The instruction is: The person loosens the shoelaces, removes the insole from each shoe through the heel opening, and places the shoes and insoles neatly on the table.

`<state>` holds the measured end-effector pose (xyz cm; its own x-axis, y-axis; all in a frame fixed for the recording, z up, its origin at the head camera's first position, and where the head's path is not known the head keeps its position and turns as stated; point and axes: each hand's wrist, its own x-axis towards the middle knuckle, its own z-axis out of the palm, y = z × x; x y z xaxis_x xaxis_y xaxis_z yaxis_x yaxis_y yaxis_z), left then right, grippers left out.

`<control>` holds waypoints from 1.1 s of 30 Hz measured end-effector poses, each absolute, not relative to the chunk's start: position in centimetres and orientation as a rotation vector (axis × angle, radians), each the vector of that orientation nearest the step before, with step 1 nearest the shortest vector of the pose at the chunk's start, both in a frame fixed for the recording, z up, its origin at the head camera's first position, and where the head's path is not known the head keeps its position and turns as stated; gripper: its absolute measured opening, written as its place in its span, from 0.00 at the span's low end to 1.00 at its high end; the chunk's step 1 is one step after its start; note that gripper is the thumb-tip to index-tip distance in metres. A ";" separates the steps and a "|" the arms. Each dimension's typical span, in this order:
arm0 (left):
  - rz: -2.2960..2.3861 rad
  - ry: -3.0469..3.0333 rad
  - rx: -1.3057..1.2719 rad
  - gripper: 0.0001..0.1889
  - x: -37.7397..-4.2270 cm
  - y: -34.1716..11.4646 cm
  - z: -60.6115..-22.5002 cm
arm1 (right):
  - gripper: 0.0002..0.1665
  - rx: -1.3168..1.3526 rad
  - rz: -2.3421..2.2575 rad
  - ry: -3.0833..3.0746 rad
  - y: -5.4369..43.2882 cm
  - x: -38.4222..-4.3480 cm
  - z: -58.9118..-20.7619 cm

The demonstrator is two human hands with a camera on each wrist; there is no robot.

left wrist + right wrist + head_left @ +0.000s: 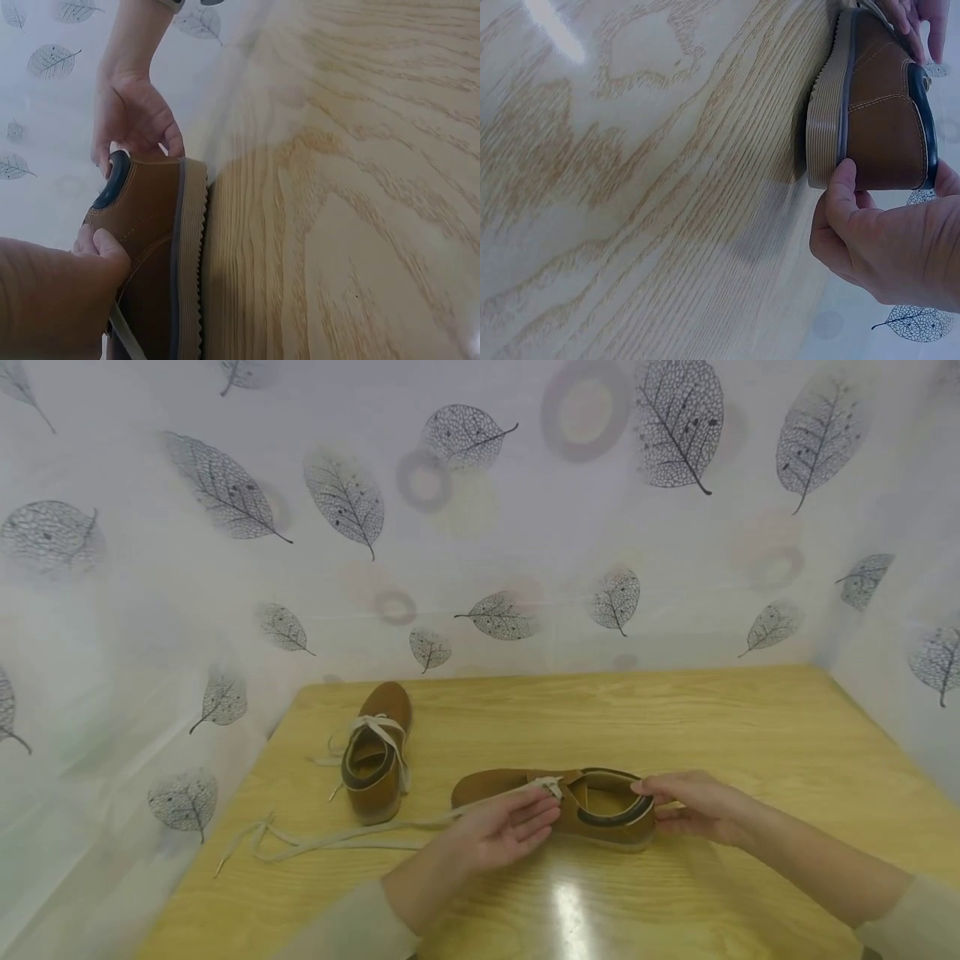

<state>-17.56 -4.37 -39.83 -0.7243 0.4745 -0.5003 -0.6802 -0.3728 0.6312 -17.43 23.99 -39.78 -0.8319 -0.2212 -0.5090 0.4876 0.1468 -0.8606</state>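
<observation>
Pale sleeves (348, 928) come in lowest in the head view. The left hand (497, 833) turns palm up at the front lacing of the nearer brown shoe (486, 785), fingers nearly straight; whether it pinches the lace (330, 841) I cannot tell. The right hand (697, 806) grips that shoe's heel. The shoe lies sideways on the wooden table (750, 718), its lace trailing left past the heel of a second shoe (381, 800), whose lace is tied; leaf-printed sheeting (525, 518) rises behind.

In the left wrist view, the left hand covers part of the shoe's upper.

In the right wrist view, one right fingertip presses the heel just above the ridged sole (826, 127).
</observation>
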 end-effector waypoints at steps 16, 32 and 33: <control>2.012 1.492 -0.393 0.11 -18.6 -3.0 -38.9 | 0.25 0.228 -1.729 1.904 23.9 -17.5 -39.8; 1.934 1.706 -0.341 0.10 -19.1 -2.0 -39.1 | 0.31 0.141 -1.694 1.863 24.4 -18.0 -39.7; 1.944 1.741 -0.319 0.10 -18.9 -1.9 -39.3 | 0.32 0.145 -1.688 1.864 24.4 -18.0 -39.7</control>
